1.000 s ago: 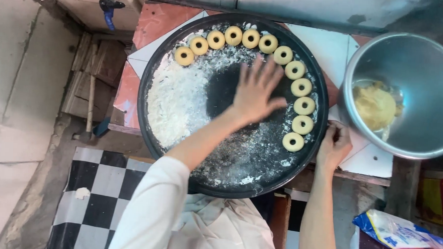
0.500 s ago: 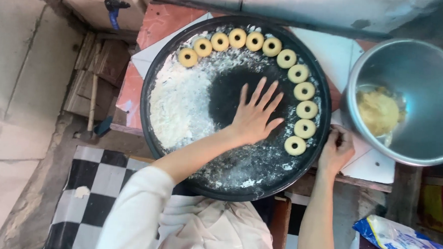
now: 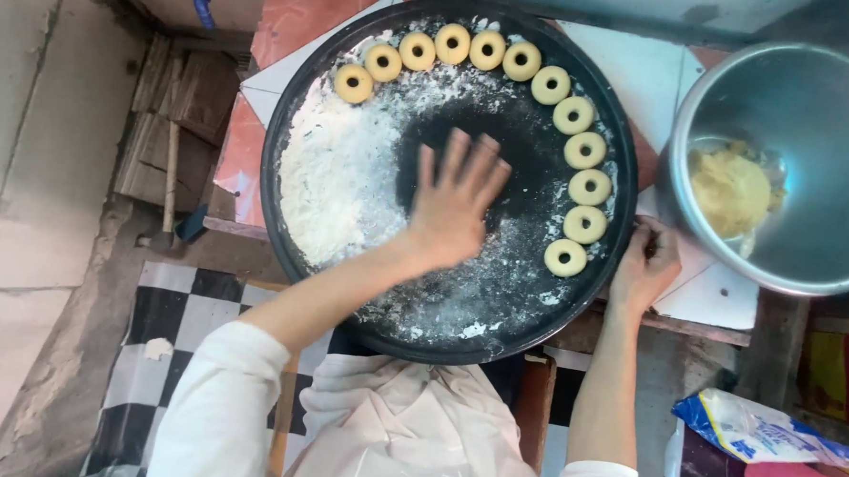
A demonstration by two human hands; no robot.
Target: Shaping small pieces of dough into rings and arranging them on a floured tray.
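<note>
sweeping leftward since a moment ago, left hand [image 3: 459, 207] spreads wide over floured tray [image 3: 287, 118], right hand [image 3: 645, 267] gripping its rim; dough rings [image 3: 565, 257] risk smudging.

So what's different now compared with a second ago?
The left hand, open and flat, has slid from the right part of the round black tray toward its middle, across the floured surface. It grips nothing. The right hand stays on the tray's right edge. The ring of dough rounds, the flour pile and the metal bowl are unchanged.

light: even daylight | shadows: soft | blur: left hand [image 3: 454, 206] slightly smeared
</note>
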